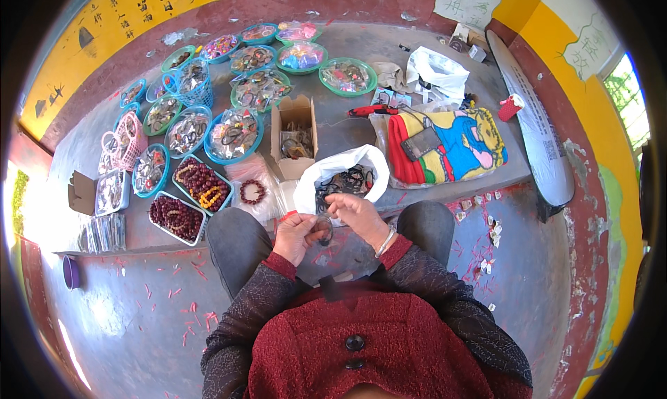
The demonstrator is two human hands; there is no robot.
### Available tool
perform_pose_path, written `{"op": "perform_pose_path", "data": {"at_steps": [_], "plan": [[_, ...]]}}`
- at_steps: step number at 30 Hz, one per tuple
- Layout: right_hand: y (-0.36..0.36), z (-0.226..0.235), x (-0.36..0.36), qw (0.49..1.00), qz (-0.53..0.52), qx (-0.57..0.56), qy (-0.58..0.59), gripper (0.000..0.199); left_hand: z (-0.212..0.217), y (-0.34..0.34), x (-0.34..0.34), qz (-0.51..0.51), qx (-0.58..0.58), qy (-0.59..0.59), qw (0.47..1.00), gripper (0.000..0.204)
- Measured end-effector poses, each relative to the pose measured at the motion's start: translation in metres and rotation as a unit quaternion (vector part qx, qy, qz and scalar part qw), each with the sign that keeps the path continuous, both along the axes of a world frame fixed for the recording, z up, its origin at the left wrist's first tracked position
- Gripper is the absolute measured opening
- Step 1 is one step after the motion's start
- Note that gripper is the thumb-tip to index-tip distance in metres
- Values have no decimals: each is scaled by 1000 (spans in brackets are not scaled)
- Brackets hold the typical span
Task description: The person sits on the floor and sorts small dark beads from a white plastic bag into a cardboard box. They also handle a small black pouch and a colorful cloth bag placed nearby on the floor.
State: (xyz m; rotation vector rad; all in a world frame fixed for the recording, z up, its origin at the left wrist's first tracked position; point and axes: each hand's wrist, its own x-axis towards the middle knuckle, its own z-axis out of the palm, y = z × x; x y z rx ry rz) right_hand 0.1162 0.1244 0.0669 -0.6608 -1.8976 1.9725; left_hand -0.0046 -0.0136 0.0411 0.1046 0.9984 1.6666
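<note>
Above my lap, my left hand point(296, 239) pinches a thin dark loop point(322, 231), perhaps a cord or a hair tie; its exact kind is too small to tell. A bit of red shows at that hand's fingertips. Close to the loop's right side is my right hand point(360, 218), its fingers bent together and a pale bangle on the wrist. Whatever those fingers grip is too small to make out. Just beyond both hands stands an opened white plastic bag point(379, 173), holding a tangle of black cords or loops point(345, 184).
Left of the bag are a cardboard box point(315, 127), clear packets point(236, 170) with a beaded bracelet point(252, 191), and trays of dark red beads point(201, 238). Several baskets of packaged trinkets point(235, 134) stand beyond. A colourful folded blanket point(445, 149) lies right. Red scraps litter the floor.
</note>
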Motion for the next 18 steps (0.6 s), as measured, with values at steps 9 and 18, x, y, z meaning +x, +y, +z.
{"op": "perform_pose_path", "data": {"at_steps": [9, 18], "plan": [[-2, -22, 1, 995, 38, -77, -40, 24, -8, 4, 9, 14, -48, 179, 983, 12], [-1, -14, 2, 993, 6, -114, -23, 14, -19, 3, 5, -27, -40, 177, 983, 14]]}}
